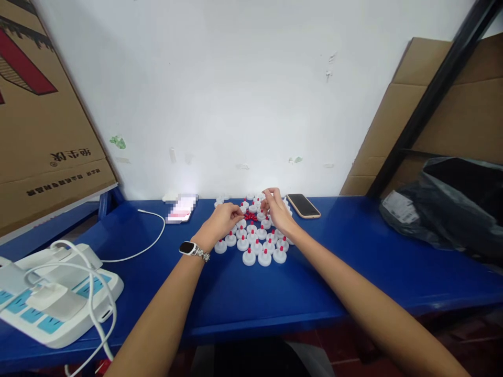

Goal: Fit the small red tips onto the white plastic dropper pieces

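Many white round bottle caps with nozzles (249,257) stand grouped on the blue table, most of them topped with small red tips. Amid them lies a little heap of loose red tips (250,215). My left hand (225,222), with a watch on its wrist, has thumb and fingers pinched together at the left side of that heap. Whatever is between them is too small to make out. My right hand (277,210) is over the right part of the group, fingers curled in toward the thumb; its grip is partly hidden.
Behind the right hand lies a dark phone (303,206). Another phone (181,208), lit, rests against the wall. A white power strip (74,293) with cables occupies the left; a grey plastic bag (408,201) is at the right. A cardboard box (47,120) rises at left.
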